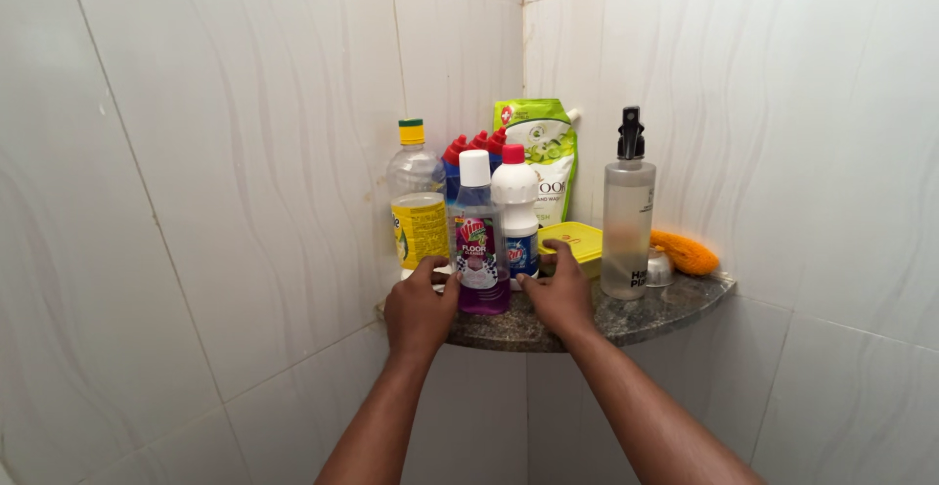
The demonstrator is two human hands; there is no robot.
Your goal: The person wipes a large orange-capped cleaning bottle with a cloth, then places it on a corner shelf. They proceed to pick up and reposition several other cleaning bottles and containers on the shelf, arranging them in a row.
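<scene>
A clear bottle of purple liquid (479, 250) with a white cap stands at the front edge of a grey granite corner shelf (626, 317). My left hand (419, 307) touches its left side at the base, fingers curled around it. My right hand (559, 294) rests on the shelf just right of the bottle, its thumb against the bottle's base and a finger reaching to a yellow lidded box (577, 242). Both forearms reach up from below.
Behind stand a clear bottle with a yellow label (418, 206), a white bottle with a red cap (515, 206), blue bottles with red caps (474, 148), a green refill pouch (544, 153), a frosted spray bottle (627, 216) and an orange scrubber (687, 252). White tiled walls meet in the corner.
</scene>
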